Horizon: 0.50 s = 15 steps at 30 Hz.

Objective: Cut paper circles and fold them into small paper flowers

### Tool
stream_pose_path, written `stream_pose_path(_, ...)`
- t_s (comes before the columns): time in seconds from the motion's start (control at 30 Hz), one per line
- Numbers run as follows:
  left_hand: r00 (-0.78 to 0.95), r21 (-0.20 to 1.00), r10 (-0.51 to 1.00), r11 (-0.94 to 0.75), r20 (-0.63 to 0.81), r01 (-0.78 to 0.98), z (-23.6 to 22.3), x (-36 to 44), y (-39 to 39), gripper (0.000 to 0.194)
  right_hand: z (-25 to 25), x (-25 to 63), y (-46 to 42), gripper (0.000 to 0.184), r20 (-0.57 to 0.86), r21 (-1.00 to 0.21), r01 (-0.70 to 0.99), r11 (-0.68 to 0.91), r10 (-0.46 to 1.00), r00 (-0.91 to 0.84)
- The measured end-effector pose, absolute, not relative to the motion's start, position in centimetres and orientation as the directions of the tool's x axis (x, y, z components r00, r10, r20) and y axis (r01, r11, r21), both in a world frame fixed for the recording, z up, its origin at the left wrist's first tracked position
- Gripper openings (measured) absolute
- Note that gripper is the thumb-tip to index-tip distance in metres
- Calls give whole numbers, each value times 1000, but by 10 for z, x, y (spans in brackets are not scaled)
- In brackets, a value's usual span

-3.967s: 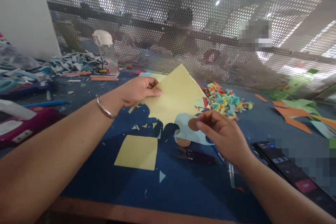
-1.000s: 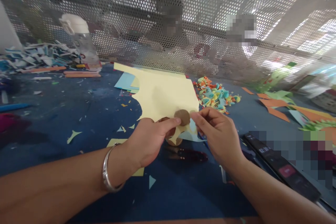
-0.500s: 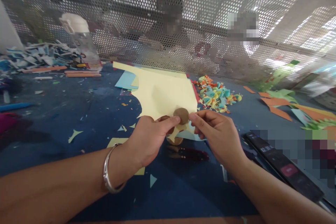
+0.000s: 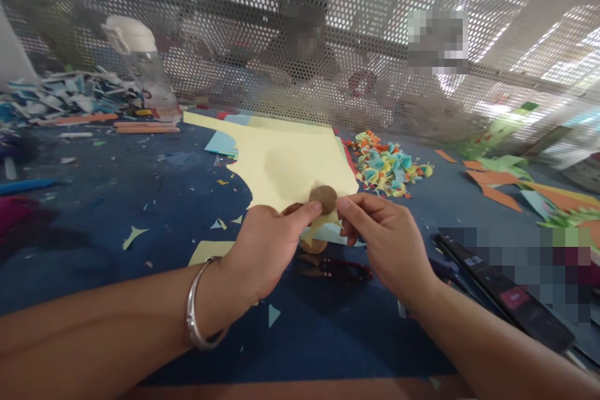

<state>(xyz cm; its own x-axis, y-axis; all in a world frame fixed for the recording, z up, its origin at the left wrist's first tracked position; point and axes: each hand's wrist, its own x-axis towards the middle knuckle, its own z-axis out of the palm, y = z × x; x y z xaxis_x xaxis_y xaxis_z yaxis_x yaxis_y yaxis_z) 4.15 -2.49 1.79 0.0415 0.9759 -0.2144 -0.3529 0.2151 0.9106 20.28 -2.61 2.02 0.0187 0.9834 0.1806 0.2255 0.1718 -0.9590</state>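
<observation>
A pale yellow sheet of paper with scalloped, cut-away edges is held up between my hands. My left hand, with a silver bangle at the wrist, is closed on it, the thumb pressing a round brown disc against the sheet. Beside the disc, the thumb and fingers of my right hand are pinched at the paper's right edge; the exact contact is partly hidden. Below my hands lie dark-handled scissors and another round, tan piece on the blue table.
A clear bottle with a white lid stands at the back left by a heap of blue and white scraps. Coloured clippings are piled right of the sheet. A phone lies at right. Behind rises a perforated screen.
The yellow sheet has turned slightly, its left tip shifting left and its right corner showing beyond the disc. My hands have barely moved and keep their grip.
</observation>
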Motion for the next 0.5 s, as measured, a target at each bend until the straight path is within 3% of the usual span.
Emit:
stream_pose_path(0.13, 29, 961, 988, 153, -151, -231, 22, 41, -23, 12, 18, 202, -25, 25, 169, -968, 198, 155, 984, 60)
stream_pose_path(0.27, 89, 859, 963, 266, -253, -437, 26, 43, -19, 16, 19, 202, -26, 24, 170, -975, 159, 157, 983, 69)
stream_pose_path(0.5, 120, 850, 982, 188, -147, -491, 24, 46, -18, 22, 18, 204, -26, 24, 165, -979, 131, 153, 983, 82)
